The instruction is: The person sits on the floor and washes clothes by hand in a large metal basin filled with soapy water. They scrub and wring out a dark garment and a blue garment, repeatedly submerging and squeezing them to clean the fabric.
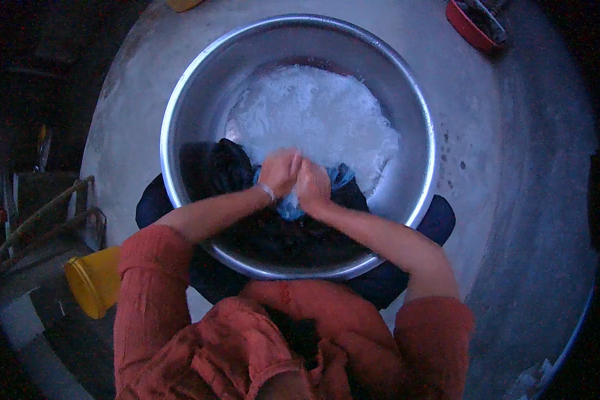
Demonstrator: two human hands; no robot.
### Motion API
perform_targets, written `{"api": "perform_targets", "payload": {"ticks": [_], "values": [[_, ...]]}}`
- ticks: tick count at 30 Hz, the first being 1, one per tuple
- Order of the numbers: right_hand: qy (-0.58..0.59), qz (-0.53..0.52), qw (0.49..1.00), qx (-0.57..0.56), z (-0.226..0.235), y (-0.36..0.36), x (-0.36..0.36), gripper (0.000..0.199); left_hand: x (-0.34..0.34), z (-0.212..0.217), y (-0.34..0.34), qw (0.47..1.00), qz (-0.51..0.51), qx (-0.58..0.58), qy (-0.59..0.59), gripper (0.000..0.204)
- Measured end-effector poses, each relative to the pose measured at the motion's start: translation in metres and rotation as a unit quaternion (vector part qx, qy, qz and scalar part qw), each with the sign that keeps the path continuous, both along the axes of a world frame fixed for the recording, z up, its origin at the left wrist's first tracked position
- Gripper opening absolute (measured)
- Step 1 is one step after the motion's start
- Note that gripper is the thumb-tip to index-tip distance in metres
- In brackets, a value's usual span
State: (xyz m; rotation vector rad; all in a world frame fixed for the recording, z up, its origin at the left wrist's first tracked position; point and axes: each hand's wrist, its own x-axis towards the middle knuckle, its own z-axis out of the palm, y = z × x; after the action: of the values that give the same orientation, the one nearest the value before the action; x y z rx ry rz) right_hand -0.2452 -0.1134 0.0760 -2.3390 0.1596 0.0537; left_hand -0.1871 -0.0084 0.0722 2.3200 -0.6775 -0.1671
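Note:
A wide metal basin [431, 153] stands between my knees, with foamy white suds [313, 113] over the water in its far part. A dark wet garment [273, 237] with light blue patches lies bunched in the near part. My left hand [280, 168] and my right hand [312, 183] meet knuckle to knuckle over it near the basin's middle. Both are closed in fists, gripping the garment where its blue part [290, 207] shows beneath them. The cloth inside the fists is mostly hidden. A thin pale band circles my left wrist.
A yellow bucket [93, 283] is at the left by my sleeve. At the far right sits a red container [475, 25] with dark contents. A long stick [40, 213] and other dim objects are on the left. Grey concrete floor [473, 133] surrounds the basin.

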Motion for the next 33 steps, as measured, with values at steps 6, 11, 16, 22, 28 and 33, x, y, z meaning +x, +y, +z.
{"api": "perform_targets", "payload": {"ticks": [6,11,16,22,28,33], "values": [[0.006,0.047,0.976,-0.213,-0.037,-0.025,0.096,0.035,0.088,-0.034,-0.028,0.987,0.017,0.109,-0.119,0.026],[0.018,-0.044,0.962,-0.269,-0.016,-0.042,0.084,0.056,0.096,-0.053,-0.023,0.981,-0.021,0.185,-0.057,0.032],[0.282,0.037,0.957,-0.054,0.039,-0.051,0.031,0.068,0.035,0.024,0.021,0.991,-0.058,0.115,-0.029,0.028],[-0.011,0.006,0.991,-0.134,0.053,0.01,-0.051,0.038,-0.045,0.077,0.052,0.992,-0.079,0.016,-0.101,0.02],[-0.124,0.116,0.973,-0.156,0.017,0.001,-0.034,0.022,-0.038,0.042,0.044,0.982,-0.13,0.051,-0.123,0.023],[-0.175,0.053,0.972,-0.15,-0.067,-0.03,0.031,0.018,0.058,-0.014,-0.022,0.979,-0.042,0.194,0.036,0.014]]}}
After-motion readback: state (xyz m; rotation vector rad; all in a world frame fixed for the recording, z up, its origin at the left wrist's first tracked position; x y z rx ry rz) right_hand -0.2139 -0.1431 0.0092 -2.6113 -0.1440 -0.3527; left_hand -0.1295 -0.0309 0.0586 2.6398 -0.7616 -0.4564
